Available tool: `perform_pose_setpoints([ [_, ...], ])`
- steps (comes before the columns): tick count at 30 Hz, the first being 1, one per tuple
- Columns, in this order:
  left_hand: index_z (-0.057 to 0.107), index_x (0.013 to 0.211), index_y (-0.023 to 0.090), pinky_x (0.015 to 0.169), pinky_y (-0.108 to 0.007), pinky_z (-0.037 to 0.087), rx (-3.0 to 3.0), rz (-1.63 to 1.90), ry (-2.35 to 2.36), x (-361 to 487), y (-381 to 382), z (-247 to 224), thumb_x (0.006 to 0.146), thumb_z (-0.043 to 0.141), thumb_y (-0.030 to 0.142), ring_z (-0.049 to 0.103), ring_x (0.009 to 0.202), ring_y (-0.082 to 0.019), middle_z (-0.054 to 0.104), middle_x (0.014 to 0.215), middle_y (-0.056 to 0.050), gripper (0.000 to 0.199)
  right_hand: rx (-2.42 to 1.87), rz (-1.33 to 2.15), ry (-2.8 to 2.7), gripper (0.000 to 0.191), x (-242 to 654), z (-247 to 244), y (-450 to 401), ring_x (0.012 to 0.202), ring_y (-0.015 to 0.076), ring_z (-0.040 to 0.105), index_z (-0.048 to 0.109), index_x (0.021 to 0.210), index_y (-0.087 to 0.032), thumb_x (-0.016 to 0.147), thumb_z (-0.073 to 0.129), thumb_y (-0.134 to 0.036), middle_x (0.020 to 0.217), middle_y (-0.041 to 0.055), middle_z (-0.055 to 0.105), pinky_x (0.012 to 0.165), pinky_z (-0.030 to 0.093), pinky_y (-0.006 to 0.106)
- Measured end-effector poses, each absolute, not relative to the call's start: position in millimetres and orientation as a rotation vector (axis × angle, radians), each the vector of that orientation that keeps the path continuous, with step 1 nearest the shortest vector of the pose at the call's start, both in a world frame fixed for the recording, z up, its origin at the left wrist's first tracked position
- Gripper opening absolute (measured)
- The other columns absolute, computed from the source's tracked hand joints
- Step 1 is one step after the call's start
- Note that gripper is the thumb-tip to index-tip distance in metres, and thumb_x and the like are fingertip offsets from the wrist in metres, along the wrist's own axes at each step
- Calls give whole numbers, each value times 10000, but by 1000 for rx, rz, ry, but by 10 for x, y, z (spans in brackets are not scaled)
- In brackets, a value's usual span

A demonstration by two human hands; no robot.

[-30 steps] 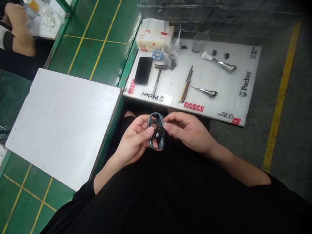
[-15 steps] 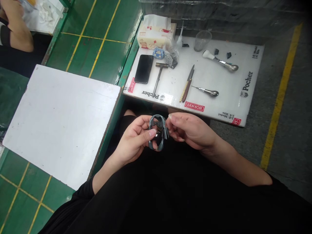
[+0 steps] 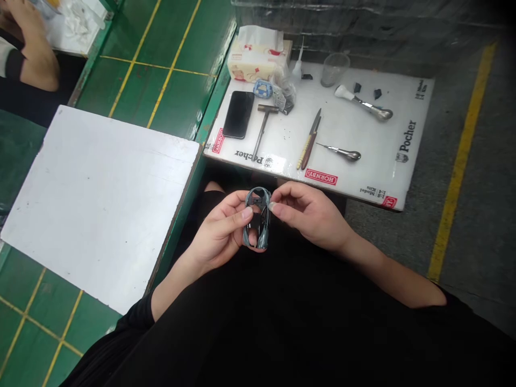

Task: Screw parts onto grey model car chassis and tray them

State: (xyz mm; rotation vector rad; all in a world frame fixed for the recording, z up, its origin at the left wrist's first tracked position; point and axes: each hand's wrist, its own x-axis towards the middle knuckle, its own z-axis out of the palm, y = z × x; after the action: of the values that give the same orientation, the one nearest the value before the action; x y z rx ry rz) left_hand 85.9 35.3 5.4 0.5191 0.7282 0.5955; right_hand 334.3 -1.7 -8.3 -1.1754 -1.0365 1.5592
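A small dark grey, glossy oval shell with an open middle is held above my lap, near the table's front edge. My left hand grips its left side, the thumb lying over the rim. On the other side, my right hand has its thumb and fingertips pinched at the shell's upper right edge; whether a small part is between them is hidden. Beyond the hands lie a knife, a thin metal pick and a T-shaped hammer.
On the white printed table board are a phone, a tissue pack, a clear cup, a white-tipped metal tool and dark scraps. A white board is at left; another person's arm shows upper left.
My right hand has moved left and its fingertips have come onto the shell's edge. The shell has turned slightly, and the dark flap-like piece at its right side no longer shows.
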Motion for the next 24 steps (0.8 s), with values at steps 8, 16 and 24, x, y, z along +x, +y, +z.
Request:
perform_pose_setpoints([
  [8, 819, 1338, 186, 632, -357, 818, 592, 581, 743, 869, 331, 35, 1031, 1075, 371, 808, 612, -148, 841, 1072, -11, 441, -1121, 1618, -992, 413, 3337, 19, 5, 702, 150, 616, 875, 1089, -243, 1012, 1113, -572, 819, -40, 724, 752, 625, 323],
  [16, 883, 1460, 182, 700, -232, 689, 978, 465, 824, 800, 385, -76, 1030, 1070, 381, 768, 762, -129, 885, 1163, -73, 510, -1267, 1646, -968, 655, 3394, -42, 25, 712, 139, 697, 797, 1493, -250, 989, 1114, -522, 993, -14, 853, 659, 564, 275],
  [24, 927, 1457, 256, 1216, -572, 782, 1766, 835, 1221, 757, 519, -551, 881, 1010, 301, 932, 1360, -433, 948, 1461, -186, 583, -1345, 1485, -867, 770, 3386, -201, 277, 632, 180, 724, 872, 1213, -189, 876, 1087, -848, 805, 6, 787, 664, 612, 328],
])
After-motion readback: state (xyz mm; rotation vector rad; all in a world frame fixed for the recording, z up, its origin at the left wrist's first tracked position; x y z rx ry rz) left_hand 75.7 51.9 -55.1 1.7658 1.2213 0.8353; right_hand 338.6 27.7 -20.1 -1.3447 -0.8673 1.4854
